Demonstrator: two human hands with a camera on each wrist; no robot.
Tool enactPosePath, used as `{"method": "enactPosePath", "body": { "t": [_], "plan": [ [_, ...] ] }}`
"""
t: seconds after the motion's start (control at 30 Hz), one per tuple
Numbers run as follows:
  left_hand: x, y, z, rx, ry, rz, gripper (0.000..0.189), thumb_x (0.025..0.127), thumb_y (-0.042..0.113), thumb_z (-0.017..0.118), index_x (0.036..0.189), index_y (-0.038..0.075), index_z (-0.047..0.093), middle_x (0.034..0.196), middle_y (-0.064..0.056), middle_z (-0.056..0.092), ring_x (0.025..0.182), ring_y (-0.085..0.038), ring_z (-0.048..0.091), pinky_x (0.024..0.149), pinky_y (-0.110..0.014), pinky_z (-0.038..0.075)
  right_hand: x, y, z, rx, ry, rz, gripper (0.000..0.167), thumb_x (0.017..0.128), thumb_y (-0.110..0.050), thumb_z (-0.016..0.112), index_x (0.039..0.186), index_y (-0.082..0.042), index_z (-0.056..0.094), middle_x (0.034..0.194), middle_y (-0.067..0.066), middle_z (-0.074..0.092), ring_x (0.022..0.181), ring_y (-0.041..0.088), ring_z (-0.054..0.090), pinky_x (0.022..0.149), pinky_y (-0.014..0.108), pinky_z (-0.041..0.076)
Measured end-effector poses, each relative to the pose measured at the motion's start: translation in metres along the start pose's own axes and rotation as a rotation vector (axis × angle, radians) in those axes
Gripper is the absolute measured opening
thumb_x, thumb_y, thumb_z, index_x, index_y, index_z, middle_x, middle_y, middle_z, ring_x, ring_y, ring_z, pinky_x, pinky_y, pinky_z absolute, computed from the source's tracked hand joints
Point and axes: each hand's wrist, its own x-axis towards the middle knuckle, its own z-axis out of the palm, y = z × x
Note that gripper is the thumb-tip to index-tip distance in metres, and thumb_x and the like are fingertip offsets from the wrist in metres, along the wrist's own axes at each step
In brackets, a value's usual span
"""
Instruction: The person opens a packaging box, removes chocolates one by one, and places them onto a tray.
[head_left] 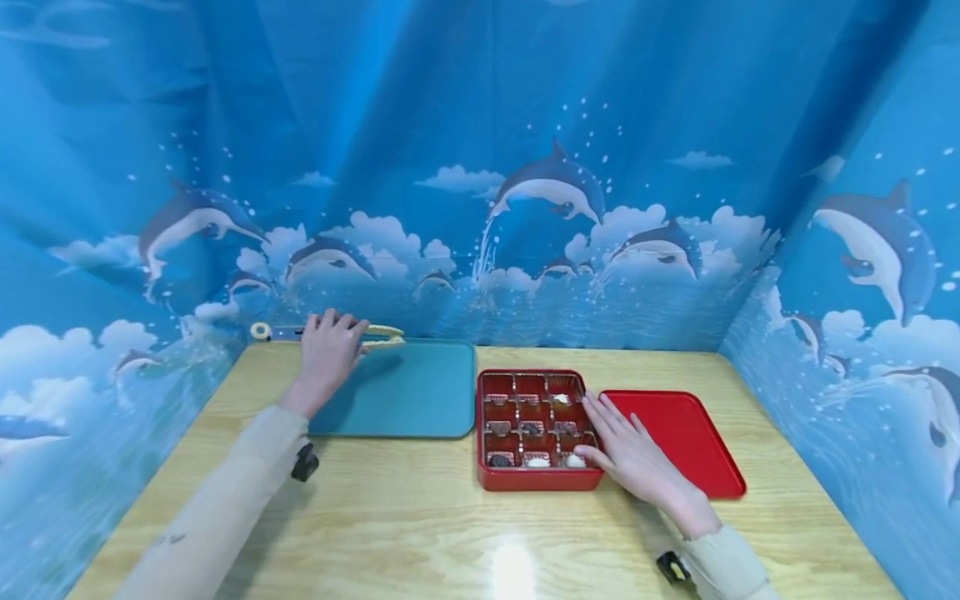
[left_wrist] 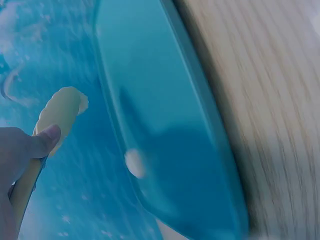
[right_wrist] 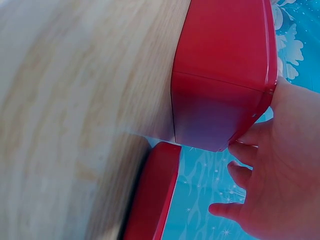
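Note:
Over the back left of the teal tray (head_left: 420,387), my left hand (head_left: 330,350) grips tongs (head_left: 385,330) with cream-yellow scalloped tips. A small white piece (left_wrist: 84,103) shows at the tongs' tips in the left wrist view; its kind is unclear. Another small white piece (left_wrist: 135,163) lies at the tray's edge. My right hand (head_left: 630,450) rests against the right side of a red box (head_left: 536,479), fingers spread and fairly straight along its rim. Inside the box, a clear divided insert holds small dark and white pieces, among them a white one (head_left: 574,460) at the front right.
A red lid-like tray (head_left: 686,442) lies on the wooden table (head_left: 390,517) to the right of the box. Behind and at both sides hangs a blue curtain (head_left: 420,125) printed with dolphins, close to the table's back edge.

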Motion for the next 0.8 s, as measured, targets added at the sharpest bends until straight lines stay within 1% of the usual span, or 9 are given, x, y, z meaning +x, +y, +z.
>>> {"method": "enactPosePath", "body": {
  "t": [0.1, 0.23, 0.4, 0.53, 0.67, 0.8],
  "plan": [
    [-0.001, -0.007, 0.007, 0.032, -0.031, -0.014, 0.032, 0.081, 0.021, 0.087, 0.108, 0.008, 0.077, 0.1, -0.013, 0.073, 0.096, -0.037, 0.059, 0.082, -0.05, 0.044, 0.0, 0.0, 0.0, 0.003, -0.001, 0.001, 0.081, 0.101, -0.051, 0.056, 0.16, -0.004, 0.027, 0.166, 0.015, 0.025, 0.152, 0.043, 0.02, 0.116, 0.067, 0.019],
    [-0.001, -0.011, 0.015, 0.073, -0.091, -0.024, 0.029, 0.079, 0.021, 0.088, 0.102, 0.007, 0.076, 0.098, -0.014, 0.071, 0.097, -0.037, 0.058, 0.082, -0.05, 0.043, 0.0, 0.001, 0.0, 0.003, -0.001, 0.0, 0.081, 0.101, -0.051, 0.056, 0.16, -0.004, 0.027, 0.166, 0.015, 0.025, 0.152, 0.042, 0.02, 0.116, 0.067, 0.02],
    [-0.001, -0.012, 0.023, 0.064, -0.139, -0.033, 0.022, 0.081, 0.014, 0.085, 0.096, 0.003, 0.074, 0.095, -0.017, 0.069, 0.096, -0.039, 0.056, 0.081, -0.05, 0.041, 0.0, 0.0, 0.001, 0.003, 0.009, -0.002, 0.08, 0.101, -0.052, 0.055, 0.16, -0.005, 0.027, 0.166, 0.014, 0.025, 0.152, 0.041, 0.021, 0.116, 0.067, 0.02],
    [-0.002, -0.01, 0.027, 0.054, -0.177, -0.03, 0.015, 0.086, 0.008, 0.08, 0.098, 0.001, 0.074, 0.095, -0.018, 0.068, 0.096, -0.04, 0.056, 0.08, -0.051, 0.041, 0.0, -0.001, 0.001, 0.003, 0.009, -0.004, 0.081, 0.101, -0.051, 0.056, 0.16, -0.005, 0.027, 0.166, 0.015, 0.025, 0.152, 0.042, 0.021, 0.117, 0.067, 0.02],
    [-0.003, -0.005, 0.026, 0.046, -0.188, -0.017, 0.01, 0.087, 0.005, 0.077, 0.096, 0.002, 0.074, 0.094, -0.017, 0.067, 0.095, -0.039, 0.056, 0.078, -0.05, 0.041, 0.0, -0.001, 0.0, 0.002, 0.005, -0.001, 0.08, 0.101, -0.049, 0.057, 0.16, -0.004, 0.027, 0.166, 0.016, 0.025, 0.152, 0.042, 0.02, 0.116, 0.067, 0.02],
    [-0.005, 0.0, 0.025, 0.04, -0.173, -0.008, 0.017, 0.083, 0.008, 0.081, 0.096, 0.002, 0.073, 0.094, -0.017, 0.066, 0.095, -0.039, 0.056, 0.078, -0.05, 0.041, 0.0, 0.001, 0.0, -0.005, -0.005, 0.006, 0.081, 0.1, -0.048, 0.058, 0.16, -0.003, 0.027, 0.166, 0.016, 0.024, 0.152, 0.042, 0.02, 0.117, 0.067, 0.02]
  ]
}}
